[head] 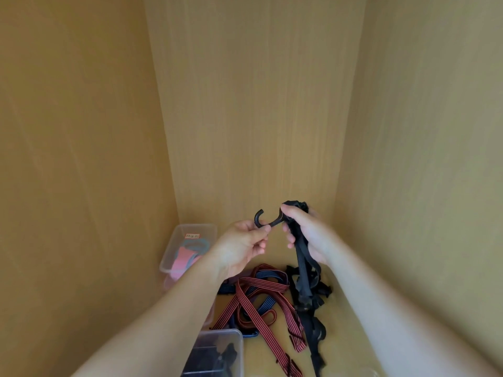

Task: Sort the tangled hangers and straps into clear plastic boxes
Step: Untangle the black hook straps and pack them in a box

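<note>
My left hand pinches the shank of a black plastic hook that curls up to the left. My right hand is closed around the bunched black strap joined to that hook; the strap hangs down from my fist to the floor. Below lie red-and-black striped straps tangled with blue striped straps. A clear plastic box at the back left holds pink and grey bands. Another clear box near the bottom edge holds dark items.
I am looking into a wooden cabinet with walls on the left, back and right. More black strap trails over the cabinet floor at the right. A pink box is partly hidden under my left forearm.
</note>
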The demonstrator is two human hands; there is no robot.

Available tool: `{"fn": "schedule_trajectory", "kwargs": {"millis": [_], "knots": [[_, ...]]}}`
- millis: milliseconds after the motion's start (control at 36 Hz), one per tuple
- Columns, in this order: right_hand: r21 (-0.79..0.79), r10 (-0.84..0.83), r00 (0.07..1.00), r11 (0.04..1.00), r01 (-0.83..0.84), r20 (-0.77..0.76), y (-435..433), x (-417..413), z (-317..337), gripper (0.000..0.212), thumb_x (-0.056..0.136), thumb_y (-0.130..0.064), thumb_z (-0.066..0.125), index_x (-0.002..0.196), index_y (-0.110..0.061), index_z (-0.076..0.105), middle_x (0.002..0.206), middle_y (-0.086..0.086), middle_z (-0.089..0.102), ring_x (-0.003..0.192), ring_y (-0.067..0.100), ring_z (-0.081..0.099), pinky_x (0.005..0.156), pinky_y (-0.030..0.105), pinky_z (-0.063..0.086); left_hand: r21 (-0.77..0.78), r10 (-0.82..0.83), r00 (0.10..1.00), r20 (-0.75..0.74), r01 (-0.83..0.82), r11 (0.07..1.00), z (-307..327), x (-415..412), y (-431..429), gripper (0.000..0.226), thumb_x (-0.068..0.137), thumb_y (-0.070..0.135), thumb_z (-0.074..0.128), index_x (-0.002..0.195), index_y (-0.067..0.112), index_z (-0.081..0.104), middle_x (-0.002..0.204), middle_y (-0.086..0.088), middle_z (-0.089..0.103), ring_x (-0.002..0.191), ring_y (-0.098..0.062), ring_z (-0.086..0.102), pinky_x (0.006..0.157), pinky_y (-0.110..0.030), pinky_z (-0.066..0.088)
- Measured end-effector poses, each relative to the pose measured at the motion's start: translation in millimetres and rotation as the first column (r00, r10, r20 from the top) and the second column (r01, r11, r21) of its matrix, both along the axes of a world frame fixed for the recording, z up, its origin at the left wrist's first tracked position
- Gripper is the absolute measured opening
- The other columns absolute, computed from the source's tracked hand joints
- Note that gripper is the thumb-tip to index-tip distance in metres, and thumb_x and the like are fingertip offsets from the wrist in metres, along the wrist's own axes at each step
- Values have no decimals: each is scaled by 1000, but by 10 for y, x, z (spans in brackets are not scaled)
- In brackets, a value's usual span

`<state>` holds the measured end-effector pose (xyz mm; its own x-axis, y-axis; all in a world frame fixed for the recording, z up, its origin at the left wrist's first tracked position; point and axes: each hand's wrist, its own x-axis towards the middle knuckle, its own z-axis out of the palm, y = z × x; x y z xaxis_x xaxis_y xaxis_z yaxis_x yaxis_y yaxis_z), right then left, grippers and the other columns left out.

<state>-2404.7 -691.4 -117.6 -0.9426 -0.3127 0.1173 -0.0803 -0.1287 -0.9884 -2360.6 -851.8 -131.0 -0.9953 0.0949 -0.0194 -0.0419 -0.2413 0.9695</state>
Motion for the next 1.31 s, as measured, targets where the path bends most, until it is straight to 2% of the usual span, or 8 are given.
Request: {"fn": "schedule_trajectory", "kwargs": {"millis": [278,611,722,833,972,1028,1167,1306], "knots": [[-75,79,993,993,-86,-90,118,-20,26,12,90,-10,63,87,-9,51,67,7,51,46,17,42,45,27,37,98,-183,978,100,174,980,115,69,-49,56,101,44,33,100,-2,64,70,-8,62,51,-13,49,50,-22,44],[-38,115,991,992,-118,-61,115,16,-20,37,84,-38,71,92,-7,51,70,7,54,51,18,46,49,29,42,145,-269,950,162,246,958,28,72,8,35,82,42,61,85,8,56,64,0,47,49,-9,38,48,-19,41],[69,41,998,997,-44,45,48,52,-26,45,86,-51,64,99,-8,57,72,5,58,52,16,48,50,29,44,-125,-56,998,4,56,990,-64,20,60,23,86,27,66,81,12,50,62,1,44,48,-8,37,49,-20,37],[113,15,992,993,-29,123,0,83,-22,43,86,-53,63,96,-11,57,65,2,57,47,14,42,46,26,40,-656,79,924,-374,-323,682,-112,14,26,24,91,25,66,78,16,48,60,4,45,51,-9,40,52,-21,34],[83,-8,976,997,-10,218,-69,95,5,52,80,-64,63,96,-15,59,63,0,54,44,11,37,44,23,34,-755,-67,794,-604,-542,369,-187,15,-21,23,93,25,62,82,12,46,62,7,45,54,-10,42,53,-26,32],[43,-35,977,999,27,209,-91,89,10,46,81,-57,67,93,-13,59,61,1,54,43,12,36,42,24,32,-748,-57,803,-593,-523,408,-189,20,10,21,92,24,63,81,13,49,64,6,49,56,-12,46,54,-25,34],[-37,1,993,999,3,120,-22,67,16,35,87,-43,65,84,-9,57,61,6,51,42,13,35,39,24,29,-482,-96,966,-242,-34,875,-69,110,80,25,96,42,47,101,19,56,89,-6,69,70,-17,65,71,-28,57],[-18,46,998,999,-45,44,5,76,30,32,90,-38,61,85,-7,55,63,7,53,39,13,35,37,23,29,-291,-177,984,-22,163,943,-42,124,63,59,85,57,42,107,4,56,71,-10,68,56,-18,56,63,-29,51]]}}
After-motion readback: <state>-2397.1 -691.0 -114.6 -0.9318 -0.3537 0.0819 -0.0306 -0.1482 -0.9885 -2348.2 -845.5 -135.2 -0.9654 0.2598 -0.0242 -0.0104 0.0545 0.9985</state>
